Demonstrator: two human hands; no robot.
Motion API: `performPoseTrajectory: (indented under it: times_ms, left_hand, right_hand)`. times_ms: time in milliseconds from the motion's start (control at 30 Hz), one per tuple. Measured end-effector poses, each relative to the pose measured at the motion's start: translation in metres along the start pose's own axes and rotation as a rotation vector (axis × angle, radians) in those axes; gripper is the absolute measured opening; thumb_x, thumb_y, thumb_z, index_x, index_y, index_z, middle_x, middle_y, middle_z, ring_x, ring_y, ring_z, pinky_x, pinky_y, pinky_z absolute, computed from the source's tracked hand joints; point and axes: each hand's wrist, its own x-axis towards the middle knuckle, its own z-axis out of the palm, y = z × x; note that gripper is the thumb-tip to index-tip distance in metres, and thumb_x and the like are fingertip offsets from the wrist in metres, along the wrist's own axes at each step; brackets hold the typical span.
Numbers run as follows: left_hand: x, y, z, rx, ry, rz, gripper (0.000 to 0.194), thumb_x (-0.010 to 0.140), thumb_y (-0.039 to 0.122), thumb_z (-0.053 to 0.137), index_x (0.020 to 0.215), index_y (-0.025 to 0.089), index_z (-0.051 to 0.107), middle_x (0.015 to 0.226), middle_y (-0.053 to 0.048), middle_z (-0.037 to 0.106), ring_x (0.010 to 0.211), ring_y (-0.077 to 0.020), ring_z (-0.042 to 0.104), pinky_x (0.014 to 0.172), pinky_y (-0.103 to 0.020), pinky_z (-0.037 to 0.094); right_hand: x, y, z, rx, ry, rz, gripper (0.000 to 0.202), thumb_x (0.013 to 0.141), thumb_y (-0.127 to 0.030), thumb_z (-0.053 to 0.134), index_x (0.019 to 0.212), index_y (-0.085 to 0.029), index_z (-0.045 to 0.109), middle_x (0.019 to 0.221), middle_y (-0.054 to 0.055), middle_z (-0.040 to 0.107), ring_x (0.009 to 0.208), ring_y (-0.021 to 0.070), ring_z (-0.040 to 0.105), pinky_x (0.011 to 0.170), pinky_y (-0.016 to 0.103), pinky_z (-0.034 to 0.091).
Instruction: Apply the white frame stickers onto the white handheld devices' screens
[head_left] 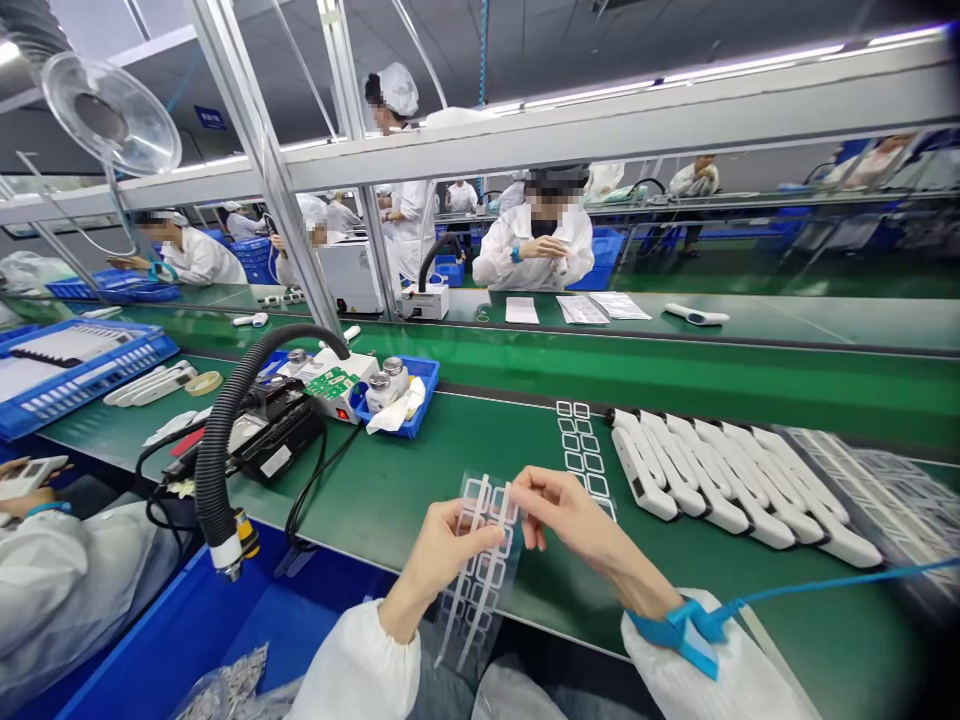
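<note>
Clear frame-patterned sheet (480, 590) pinched in my left hand (448, 540)
Likely light, floppy; best held by edges. My right hand (553, 503) is at its corner, grip unclear.

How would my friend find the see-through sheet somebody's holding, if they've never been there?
Start at the long green workbench, at its near edge, mid-picture. There, the left hand holds a clear sheet with rows of white rounded outlines. Unlike the similar white frames lying on the bench, this sheet is in a hand and reaches past the edge.
</note>
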Motion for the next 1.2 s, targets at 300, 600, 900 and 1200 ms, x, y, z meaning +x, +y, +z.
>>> performPoseTrajectory:
  times_ms: [300, 600, 900, 1200]
  left_hand:
    - [-0.012, 0.010, 0.021, 0.000, -0.053, 0.074, 0.019, 0.077, 0.034, 0.073, 0.079, 0.015, 0.074, 0.063, -0.003, 0.065, 0.055, -0.0134, 0.056, 0.057, -0.026, 0.045]
    - [-0.006, -0.005, 0.023, 0.125, 0.028, 0.211, 0.015, 0.076, 0.032, 0.073, 0.072, 0.018, 0.076, 0.103, -0.010, 0.060, 0.095, -0.0228, 0.058, 0.076, -0.029, 0.047]
    - [0.005, -0.007, 0.030, 0.114, 0.066, 0.183, 0.028, 0.079, 0.035, 0.070, 0.058, 0.017, 0.068, 0.074, -0.004, 0.057, 0.073, -0.0175, 0.054, 0.067, -0.028, 0.043]
    - [0.012, -0.018, 0.041, 0.326, 0.246, 0.273, 0.027, 0.083, 0.029, 0.063, 0.059, 0.019, 0.060, 0.069, 0.000, 0.048, 0.068, -0.0155, 0.046, 0.064, -0.027, 0.036]
  right_hand:
    - [-0.014, 0.004, -0.011, 0.231, -0.075, 0.052, 0.036, 0.081, -0.045, 0.066, 0.062, -0.016, 0.057, 0.052, -0.001, 0.059, 0.039, 0.0070, 0.046, 0.042, 0.020, 0.028]
    - [-0.007, 0.039, 0.000, 0.222, 0.001, 0.161, 0.042, 0.069, -0.051, 0.073, 0.053, -0.018, 0.053, 0.040, -0.007, 0.044, 0.033, 0.0043, 0.028, 0.037, 0.020, 0.015]
    - [-0.011, -0.005, -0.018, -0.305, 0.248, -0.207, 0.017, 0.080, -0.035, 0.065, 0.083, -0.019, 0.069, 0.075, 0.002, 0.067, 0.069, 0.0175, 0.058, 0.063, 0.030, 0.047]
    - [-0.021, 0.019, 0.004, -0.999, 0.400, -0.691, 0.024, 0.095, -0.012, 0.038, 0.102, -0.019, 0.060, 0.082, 0.007, 0.059, 0.076, 0.0220, 0.057, 0.065, 0.036, 0.048]
